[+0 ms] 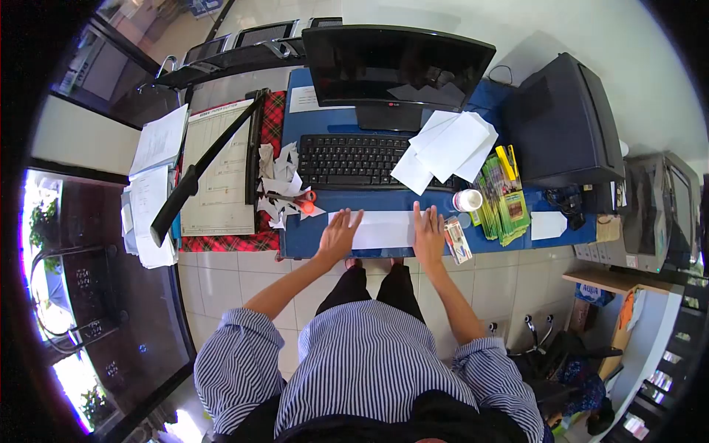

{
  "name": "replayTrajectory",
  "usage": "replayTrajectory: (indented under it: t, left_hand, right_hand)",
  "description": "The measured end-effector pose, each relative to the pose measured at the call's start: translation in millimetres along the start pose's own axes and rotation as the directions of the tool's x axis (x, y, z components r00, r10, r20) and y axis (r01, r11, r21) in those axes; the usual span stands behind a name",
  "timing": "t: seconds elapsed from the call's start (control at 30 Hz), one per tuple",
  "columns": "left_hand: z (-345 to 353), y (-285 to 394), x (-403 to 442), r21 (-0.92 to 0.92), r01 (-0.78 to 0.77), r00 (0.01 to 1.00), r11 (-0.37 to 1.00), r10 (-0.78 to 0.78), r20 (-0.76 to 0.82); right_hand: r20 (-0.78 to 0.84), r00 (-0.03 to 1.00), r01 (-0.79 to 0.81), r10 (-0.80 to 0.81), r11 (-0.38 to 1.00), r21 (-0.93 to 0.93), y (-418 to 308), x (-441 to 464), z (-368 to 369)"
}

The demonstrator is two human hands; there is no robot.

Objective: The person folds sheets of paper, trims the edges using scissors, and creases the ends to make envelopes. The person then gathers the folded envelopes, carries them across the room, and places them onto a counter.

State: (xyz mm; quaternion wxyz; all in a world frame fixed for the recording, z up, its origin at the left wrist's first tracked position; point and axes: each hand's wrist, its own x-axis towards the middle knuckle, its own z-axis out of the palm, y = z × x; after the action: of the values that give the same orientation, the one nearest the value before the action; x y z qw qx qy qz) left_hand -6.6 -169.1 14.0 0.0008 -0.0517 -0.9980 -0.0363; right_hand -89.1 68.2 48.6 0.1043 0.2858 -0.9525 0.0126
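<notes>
White paper, a blank strip (384,230), lies flat on the blue table (354,201), close to the front edge and near the middle of its length. Its long axis runs from left to right, almost parallel with this front edge. The strip is between the two hands, so neither one is clearly nearer: the left hand (340,236) is at its left end and the right hand (429,235) is at its right end, which it partly hides.

The left hand is open, with fingers extended forward and the thumb apart from them, pointing inward. It rests upon the paper, and a small part of the strip shows beyond it, on the left. The right hand is also open, its fingers pointing to the back edge of the table. It seems to touch the paper, but I cannot tell how firmly either hand presses.

Just beside the right hand, at the front edge, there is a small box (458,241). Orange-handled scissors (306,202) lie near the left hand, farther from the front edge, and the keyboard (347,160) is behind the strip.
</notes>
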Motion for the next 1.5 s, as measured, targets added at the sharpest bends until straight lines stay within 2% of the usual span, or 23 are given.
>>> replayTrajectory:
  t: [0.03, 0.17, 0.33, 0.43, 0.5, 0.53, 0.67, 0.83, 1.0, 1.2, 1.33, 1.5]
  left_hand:
    - [-5.5, 8.4, 1.6, 0.002, -0.001, 1.0, 1.0, 0.001, -0.001]
    - [-32.1, 41.8, 4.2, 0.045, 0.222, 0.966, 0.974, -0.226, 0.127]
    - [-23.8, 59.3, -0.5, -0.065, 0.315, 0.949, 0.947, -0.314, 0.035]
    - [-11.8, 62.2, -3.6, -0.042, 0.257, 0.966, 0.966, -0.257, 0.002]
    - [-3.8, 62.1, -6.0, -0.016, 0.201, 0.979, 0.98, -0.201, -0.032]
    - [-2.2, 61.9, -5.9, -0.016, 0.201, 0.979, 0.979, -0.202, -0.034]
    - [4.6, 59.9, -10.2, -0.219, 0.187, 0.975, 0.958, -0.208, -0.075]
    - [9.1, 60.6, -10.7, -0.259, 0.207, 0.969, 0.943, -0.235, -0.08]
    - [-2.1, 55.9, -14.3, -0.276, 0.2, 0.963, 0.94, -0.241, -0.123]
    - [-3.4, 47.2, -22.7, -0.307, 0.228, 0.962, 0.924, -0.263, -0.078]
    - [-2.3, 37.8, -29.8, -0.217, 0.253, 0.958, 0.943, -0.276, -0.079]
    - [-3.8, 23.7, -38.3, -0.166, 0.255, 0.955, 0.953, -0.274, -0.109]
  right_hand:
    - [-0.002, 1.0, -0.001, 0.001, 1.0, 0.0, -6.2, -1.9, 1.6]
    - [-0.043, 0.98, -0.187, 0.192, 0.978, 0.093, -25.9, -8.5, 9.0]
    - [0.002, 0.981, -0.19, 0.195, 0.953, 0.235, -48.6, -5.1, 14.7]
    - [0.004, 0.99, -0.135, 0.139, 0.952, 0.274, -69.7, -0.6, 13.8]
    - [0.101, 0.995, -0.045, 0.022, 0.971, 0.237, -82.5, 3.1, 13.0]
    - [0.1, 0.995, -0.044, 0.021, 0.971, 0.236, -87.0, 3.5, 15.8]
    - [0.03, 0.999, 0.013, -0.025, 0.942, 0.336, -102.8, 2.9, 26.8]
    - [0.058, 0.996, 0.046, -0.074, 0.922, 0.385, -101.8, 0.5, 23.0]
    - [0.04, 0.998, 0.033, -0.056, 0.898, 0.439, -96.7, -6.1, 31.9]
    - [0.06, 0.998, -0.011, -0.01, 0.941, 0.339, -73.3, -15.8, 23.8]
    - [0.071, 0.992, -0.112, 0.1, 0.976, 0.187, -48.7, -22.6, 21.1]
    - [0.011, 0.979, -0.202, 0.203, 0.962, 0.183, -16.5, -31.0, 20.5]
